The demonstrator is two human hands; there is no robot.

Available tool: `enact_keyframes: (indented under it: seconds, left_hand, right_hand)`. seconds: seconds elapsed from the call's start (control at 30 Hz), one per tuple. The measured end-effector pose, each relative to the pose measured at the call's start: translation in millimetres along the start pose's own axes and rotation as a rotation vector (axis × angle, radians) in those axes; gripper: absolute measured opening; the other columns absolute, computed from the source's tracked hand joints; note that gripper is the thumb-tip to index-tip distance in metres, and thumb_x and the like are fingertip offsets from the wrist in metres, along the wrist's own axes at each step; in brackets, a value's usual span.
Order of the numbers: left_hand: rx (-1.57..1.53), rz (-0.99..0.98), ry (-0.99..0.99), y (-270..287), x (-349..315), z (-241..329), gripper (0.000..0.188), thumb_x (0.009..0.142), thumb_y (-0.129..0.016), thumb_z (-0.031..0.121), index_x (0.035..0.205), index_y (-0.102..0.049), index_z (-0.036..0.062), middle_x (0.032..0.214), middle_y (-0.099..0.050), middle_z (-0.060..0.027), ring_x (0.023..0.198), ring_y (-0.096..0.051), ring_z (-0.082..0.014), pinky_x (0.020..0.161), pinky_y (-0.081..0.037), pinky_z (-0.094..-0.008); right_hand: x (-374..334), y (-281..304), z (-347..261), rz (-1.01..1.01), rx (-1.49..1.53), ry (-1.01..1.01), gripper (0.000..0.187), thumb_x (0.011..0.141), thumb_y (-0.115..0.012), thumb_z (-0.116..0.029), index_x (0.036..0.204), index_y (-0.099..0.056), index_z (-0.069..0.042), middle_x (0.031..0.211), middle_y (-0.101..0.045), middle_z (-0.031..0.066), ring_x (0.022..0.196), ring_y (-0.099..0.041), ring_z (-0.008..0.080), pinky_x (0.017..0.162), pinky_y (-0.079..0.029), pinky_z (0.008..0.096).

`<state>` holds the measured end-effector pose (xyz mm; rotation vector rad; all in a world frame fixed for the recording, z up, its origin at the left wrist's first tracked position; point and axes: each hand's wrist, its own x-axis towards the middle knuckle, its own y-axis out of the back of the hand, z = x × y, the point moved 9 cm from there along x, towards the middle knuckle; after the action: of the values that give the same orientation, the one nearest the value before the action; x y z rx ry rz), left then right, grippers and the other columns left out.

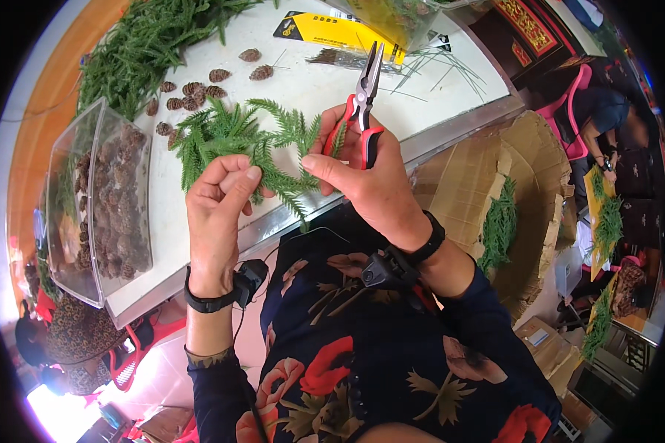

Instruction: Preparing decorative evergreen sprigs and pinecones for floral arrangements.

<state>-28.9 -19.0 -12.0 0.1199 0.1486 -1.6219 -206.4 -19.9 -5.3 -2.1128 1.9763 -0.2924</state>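
From the head view I see my left hand (218,193) pinched on a green artificial pine sprig (247,140), which spans between both hands. My right hand (366,181) grips the sprig's other end and red-handled pliers (362,111) (jaws pointing away). Loose pine cones (199,88) lie beyond my left hand, a clear box (96,148) beside it.

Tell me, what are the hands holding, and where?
The right hand holds pliers by the red handles and pinches the green sprig at its right end. The left hand pinches the sprig's lower middle.
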Motion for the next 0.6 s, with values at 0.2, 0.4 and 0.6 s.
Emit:
enact_keyframes:
  seconds: [0.2,0.4,0.6]
  left_hand:
    - [0.144,0.074,-0.053,10,5,12,0.01,0.086,-0.064,0.011,0.093,-0.063,0.0033,0.076,-0.064,0.0009,0.064,-0.055,-0.003,0.056,-0.035,-0.0169]
    - [0.084,0.032,-0.046,11,8,11,0.011,0.086,-0.064,0.009,0.094,-0.064,0.0014,0.076,-0.062,0.0018,0.065,-0.052,-0.0015,0.056,-0.035,-0.0163]
    - [0.19,0.004,-0.141,-2,6,16,0.011,0.086,-0.064,0.006,0.095,-0.064,-0.0001,0.077,-0.062,0.0016,0.065,-0.05,-0.0006,0.054,-0.034,-0.0162]
  right_hand:
    - [-1,3,5,-0.023,-0.043,-0.04,0.026,0.078,-0.068,-0.002,0.099,-0.052,-0.004,0.083,-0.057,0.001,0.064,-0.054,0.0068,0.053,-0.045,0.0203]
    - [2,12,-4,-0.001,-0.078,0.032,0.023,0.079,-0.069,-0.004,0.096,-0.053,-0.005,0.081,-0.057,-0.0005,0.064,-0.053,0.0053,0.053,-0.043,0.019]
    - [8,12,-16,-0.018,-0.1,0.088,0.021,0.078,-0.071,-0.007,0.092,-0.055,-0.007,0.075,-0.056,-0.0031,0.062,-0.051,0.0035,0.052,-0.04,0.0182]
